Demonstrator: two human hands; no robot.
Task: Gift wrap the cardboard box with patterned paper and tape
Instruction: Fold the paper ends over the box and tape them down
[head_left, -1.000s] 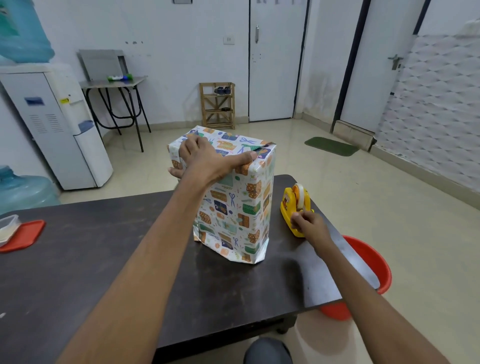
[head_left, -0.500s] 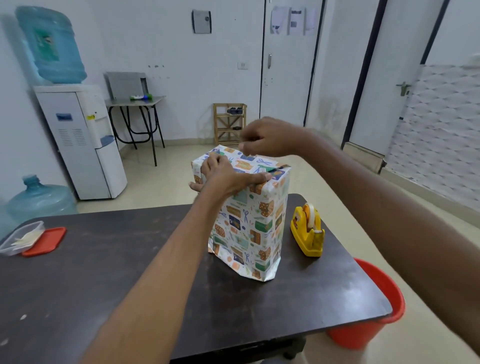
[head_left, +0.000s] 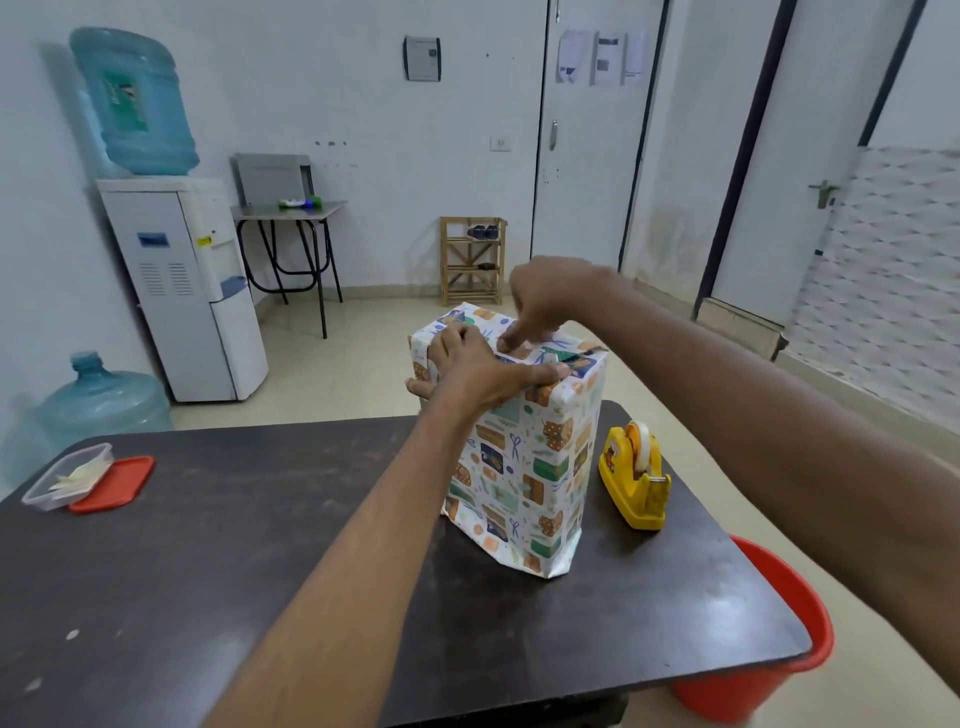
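The paper-wrapped cardboard box (head_left: 519, 467) stands upright on the worktop (head_left: 208, 571). The left hand (head_left: 478, 371) grips its top edge, fingers (head_left: 453, 336) curled over. The right hand (head_left: 545, 301) presses one straight finger onto the top fold. A yellow tape dispenser (head_left: 636, 480) sits just beside.

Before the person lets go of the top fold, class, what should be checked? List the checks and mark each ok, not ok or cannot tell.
1. Wrapped box stands upright on the table: ok.
2. Left hand grips the box's top edge, holding the fold down: ok.
3. Right hand presses its forefinger on the top seam: ok.
4. Tape stuck under that forefinger: cannot tell, no strip shows.
5. Top's right end closed flat: not ok, the paper gapes there.
6. Tape dispenser close by, right of the box, for another strip: ok.
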